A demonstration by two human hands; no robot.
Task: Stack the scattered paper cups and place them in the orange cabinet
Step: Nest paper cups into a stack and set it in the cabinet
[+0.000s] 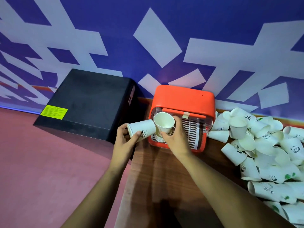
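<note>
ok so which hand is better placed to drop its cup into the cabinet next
Right hand, likely. It holds the mouth-up cup right at the orange cabinet, at its open front. The left hand grips the sideways cup, off the cabinet's left edge.

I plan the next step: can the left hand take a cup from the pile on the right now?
Probably not. The left hand grips a cup, and the right arm and the orange cabinet lie between it and the pile.
</note>
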